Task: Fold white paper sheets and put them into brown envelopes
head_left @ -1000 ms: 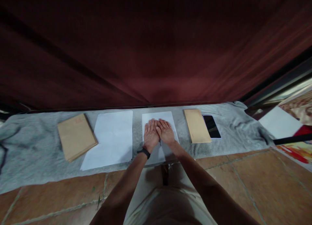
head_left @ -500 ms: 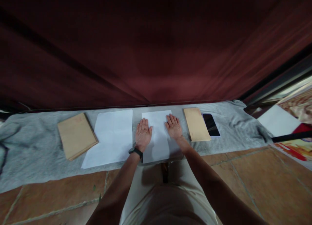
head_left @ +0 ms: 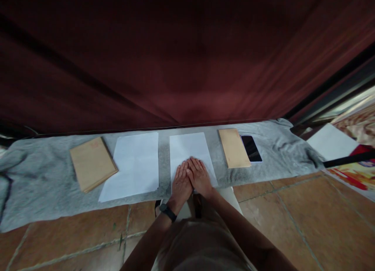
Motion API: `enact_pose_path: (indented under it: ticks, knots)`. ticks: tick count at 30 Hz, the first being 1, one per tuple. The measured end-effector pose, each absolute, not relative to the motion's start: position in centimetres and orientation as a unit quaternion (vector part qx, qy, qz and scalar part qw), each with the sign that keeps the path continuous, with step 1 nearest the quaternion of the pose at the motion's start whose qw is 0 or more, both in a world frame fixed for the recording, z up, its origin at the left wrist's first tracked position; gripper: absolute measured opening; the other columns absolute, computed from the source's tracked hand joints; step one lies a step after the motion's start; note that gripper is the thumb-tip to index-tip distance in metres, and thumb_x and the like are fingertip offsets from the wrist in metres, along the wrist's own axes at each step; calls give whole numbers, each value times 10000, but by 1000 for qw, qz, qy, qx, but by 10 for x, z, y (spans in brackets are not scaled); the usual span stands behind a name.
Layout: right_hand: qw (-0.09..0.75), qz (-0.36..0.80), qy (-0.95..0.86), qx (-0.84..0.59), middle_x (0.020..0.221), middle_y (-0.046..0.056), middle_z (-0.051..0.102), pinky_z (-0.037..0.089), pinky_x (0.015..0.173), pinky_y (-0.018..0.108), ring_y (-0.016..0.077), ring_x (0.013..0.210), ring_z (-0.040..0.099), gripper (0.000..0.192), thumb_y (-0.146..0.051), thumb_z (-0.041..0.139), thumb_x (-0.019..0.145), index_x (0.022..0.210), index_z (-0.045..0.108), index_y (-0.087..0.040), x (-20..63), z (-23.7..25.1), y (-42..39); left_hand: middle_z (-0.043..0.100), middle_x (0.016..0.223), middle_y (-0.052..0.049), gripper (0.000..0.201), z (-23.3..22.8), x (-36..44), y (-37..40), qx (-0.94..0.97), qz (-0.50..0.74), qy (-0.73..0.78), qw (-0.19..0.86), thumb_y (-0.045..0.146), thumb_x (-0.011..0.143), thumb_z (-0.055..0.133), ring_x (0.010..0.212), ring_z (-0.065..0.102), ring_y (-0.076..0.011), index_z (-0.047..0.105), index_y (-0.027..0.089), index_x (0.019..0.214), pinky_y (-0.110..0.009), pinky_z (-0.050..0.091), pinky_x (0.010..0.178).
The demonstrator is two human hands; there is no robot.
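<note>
A white sheet of paper (head_left: 189, 148) lies flat on a grey cloth (head_left: 43, 185) straight ahead of me. My left hand (head_left: 181, 183), with a black band on its wrist, and my right hand (head_left: 199, 177) rest palm down side by side on the sheet's near edge. Their fingers are stretched flat and touch each other. Neither hand holds anything.
A stack of white sheets (head_left: 133, 165) and a brown envelope stack (head_left: 91, 163) lie to the left. To the right lie a narrow brown envelope (head_left: 233, 148) and a dark phone (head_left: 251, 148). A dark red curtain (head_left: 175, 56) hangs behind. Tiled floor (head_left: 307, 220) lies in front.
My hands were together on the sheet's middle, then spread out to its side edges. Now they have come together again, lower down at its near edge.
</note>
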State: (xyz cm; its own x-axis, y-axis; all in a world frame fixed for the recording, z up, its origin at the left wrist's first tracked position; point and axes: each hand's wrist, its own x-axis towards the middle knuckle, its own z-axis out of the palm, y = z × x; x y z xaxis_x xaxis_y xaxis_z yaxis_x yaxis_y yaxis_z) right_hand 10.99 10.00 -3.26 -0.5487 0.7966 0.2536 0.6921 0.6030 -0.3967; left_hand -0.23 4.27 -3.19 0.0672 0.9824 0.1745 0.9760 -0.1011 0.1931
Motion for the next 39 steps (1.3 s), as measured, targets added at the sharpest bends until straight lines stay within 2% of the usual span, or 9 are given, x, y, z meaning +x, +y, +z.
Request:
enact_pose_path:
  ticks: [6, 11, 17, 22, 25, 28, 31, 39]
  knots:
    - [193, 92, -865, -455, 1596, 131, 443, 279, 1252, 476, 246, 1504, 373, 486, -318, 435, 1064, 1517, 483, -148, 129, -35, 99, 397, 1619, -157, 564, -28, -16, 35, 731, 124, 671, 2, 269, 1027, 352, 1540, 300, -252, 390, 74, 1555, -471, 284, 1268]
    - [202, 71, -856, -471, 1602, 130, 430, 308, 1231, 492, 273, 1490, 398, 500, -349, 435, 1063, 1527, 473, -166, 147, -39, 101, 394, 1619, -143, 585, -29, -27, 26, 713, 140, 687, -7, 367, 1039, 362, 1529, 327, -265, 382, 121, 1570, -498, 288, 1260]
    - [202, 54, -848, -487, 1588, 133, 452, 303, 1228, 496, 288, 1477, 417, 521, -341, 427, 1061, 1544, 446, -147, 166, -42, 100, 408, 1609, -152, 595, -29, -46, 11, 695, 146, 704, -11, 401, 1048, 332, 1513, 361, -275, 379, 117, 1570, -509, 314, 1244]
    - [205, 46, -843, -496, 1578, 142, 466, 308, 1225, 497, 286, 1468, 432, 530, -339, 429, 1053, 1549, 439, -152, 185, -42, 101, 426, 1602, -156, 585, -29, -56, 0, 679, 160, 716, -20, 369, 1050, 339, 1505, 379, -277, 341, 142, 1588, -514, 350, 1225]
    - [198, 50, -842, -498, 1575, 148, 471, 319, 1222, 493, 283, 1473, 425, 529, -333, 414, 1058, 1548, 436, -133, 192, -41, 99, 387, 1625, -160, 600, -22, -47, -6, 694, 163, 701, -27, 384, 1049, 377, 1530, 325, -283, 322, 143, 1596, -506, 346, 1232]
    - [198, 57, -855, -476, 1577, 148, 468, 317, 1227, 497, 275, 1478, 418, 526, -323, 419, 1056, 1546, 437, -133, 194, -41, 93, 376, 1640, -116, 585, -16, -31, -12, 760, 140, 634, -20, 407, 1037, 439, 1546, 289, -270, 372, 190, 1576, -506, 305, 1259]
    - [202, 61, -871, -443, 1577, 132, 472, 308, 1234, 506, 261, 1473, 427, 506, -308, 443, 1048, 1534, 462, -169, 191, -41, 87, 431, 1614, -83, 508, -19, -23, -13, 794, 117, 597, -16, 343, 1038, 440, 1526, 340, -249, 448, 233, 1535, -504, 304, 1263]
    - [200, 60, -865, -456, 1562, 133, 494, 283, 1236, 536, 274, 1462, 439, 462, -309, 460, 1049, 1489, 522, -182, 183, -41, 87, 470, 1588, -96, 476, -27, -30, -4, 788, 110, 606, -11, 296, 1041, 406, 1502, 386, -240, 489, 217, 1504, -497, 350, 1240]
